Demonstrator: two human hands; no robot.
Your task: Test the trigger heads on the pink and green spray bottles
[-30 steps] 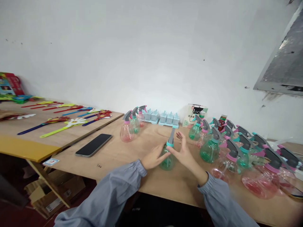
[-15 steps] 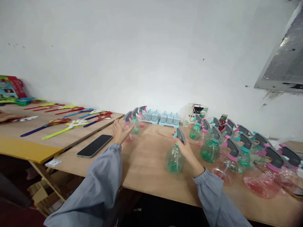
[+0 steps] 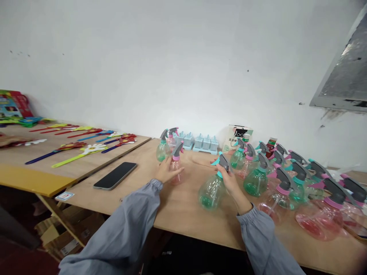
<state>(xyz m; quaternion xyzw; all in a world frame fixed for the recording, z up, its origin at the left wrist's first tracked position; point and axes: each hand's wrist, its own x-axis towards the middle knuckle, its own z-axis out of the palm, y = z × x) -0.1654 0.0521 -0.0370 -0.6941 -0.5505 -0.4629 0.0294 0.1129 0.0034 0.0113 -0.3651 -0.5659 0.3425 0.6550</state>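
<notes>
My left hand (image 3: 164, 171) is closed around the body of a small pink spray bottle (image 3: 177, 165) with a grey and pink trigger head, left of the table's middle. In my right hand (image 3: 228, 180) is a green spray bottle (image 3: 211, 192), gripped by its grey and turquoise trigger head. This bottle leans, its base toward the left, with its lower part over the table front; whether the base touches the wood I cannot tell. Behind my left hand stand another green spray bottle (image 3: 163, 149) and a pink spray bottle (image 3: 171, 140).
Several pink and green spray bottles (image 3: 256, 182) crowd the right side. Pale blue ice-pop moulds (image 3: 205, 143) and a printed box (image 3: 235, 138) stand by the wall. A phone (image 3: 115, 175) lies at left. Hand-shaped clappers (image 3: 91, 149) cover the neighbouring table, where another person's hand (image 3: 11, 140) shows.
My left hand has closed on the pink spray bottle and moved it right, toward me. The green spray bottle in my right hand has tipped, its base swinging left.
</notes>
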